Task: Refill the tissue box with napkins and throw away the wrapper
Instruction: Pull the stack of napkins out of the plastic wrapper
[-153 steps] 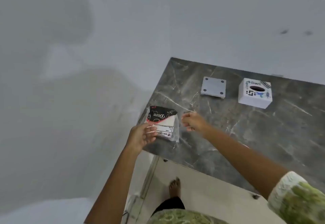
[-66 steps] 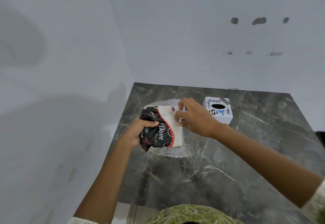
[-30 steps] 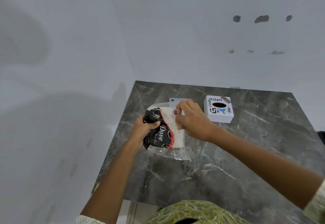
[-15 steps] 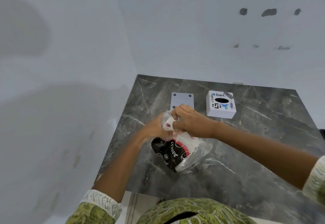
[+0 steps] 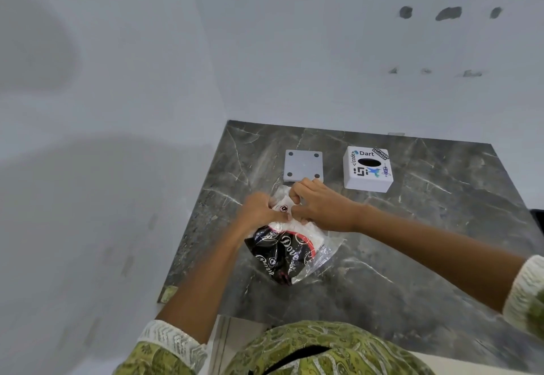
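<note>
Napkins, sealed in a black, red and clear plastic wrapper (image 5: 284, 252), hang just over the near middle of our dark marble table (image 5: 412, 257); whether the pack's lower end touches the stone we cannot tell. We grip the pack at its far end with both hands, side by side. Our left hand (image 5: 259, 211) is closed on the wrapper's left top corner, and our right hand (image 5: 321, 206) pinches the plastic just beside it, knuckles nearly touching. Holding the two hands this close on one seam reads as a tearing grip: we judge that we are about to pull the film apart there, so the stack can slide out whole.

Beyond our hands, the white tissue box (image 5: 368, 168), printed with stickers and a dark oval slot on top, stands upright. Just left of it lies a grey square plate (image 5: 303, 165) with four corner holes, probably the box's base, left off so the napkins can go in from below. No bin is visible.
</note>
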